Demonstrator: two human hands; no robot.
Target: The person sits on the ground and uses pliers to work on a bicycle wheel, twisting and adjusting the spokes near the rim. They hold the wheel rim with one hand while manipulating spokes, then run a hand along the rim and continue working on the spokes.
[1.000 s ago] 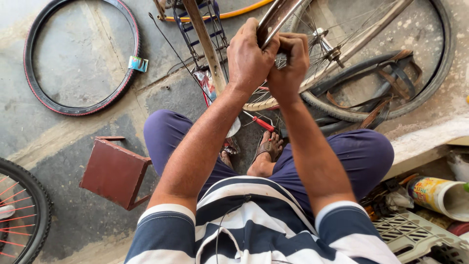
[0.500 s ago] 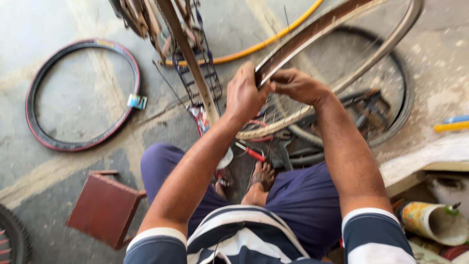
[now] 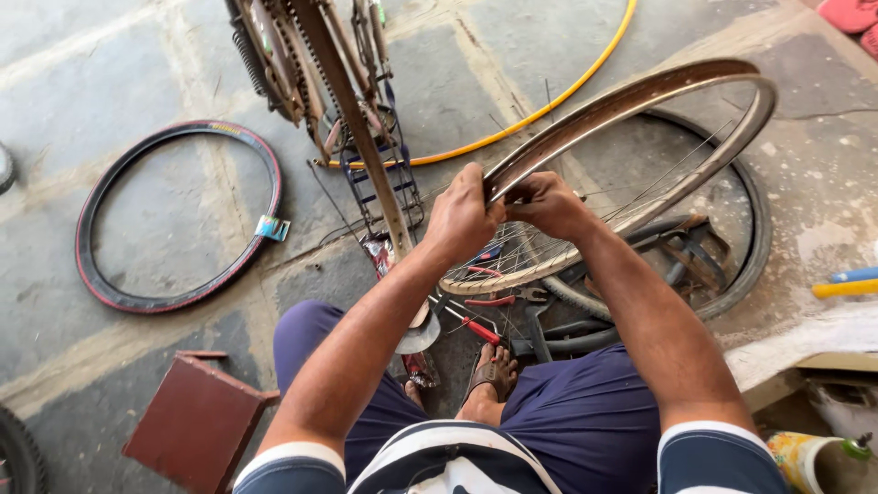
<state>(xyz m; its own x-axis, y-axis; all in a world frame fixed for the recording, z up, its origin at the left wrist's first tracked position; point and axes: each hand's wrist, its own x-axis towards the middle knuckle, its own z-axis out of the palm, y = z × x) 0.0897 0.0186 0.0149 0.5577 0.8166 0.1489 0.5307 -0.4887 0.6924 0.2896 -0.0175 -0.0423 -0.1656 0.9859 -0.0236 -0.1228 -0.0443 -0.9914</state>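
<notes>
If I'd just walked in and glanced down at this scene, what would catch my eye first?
Most likely the bare metal wheel rim at centre right, with the left hand and right hand clasped together on its near edge. Next, the black tyre with a red edge lying flat on the floor at left, and the thin yellow hoop curving behind the rim.

One head-worn camera looks steeply down, close over the wheel rim (image 3: pixel 631 101).
</notes>
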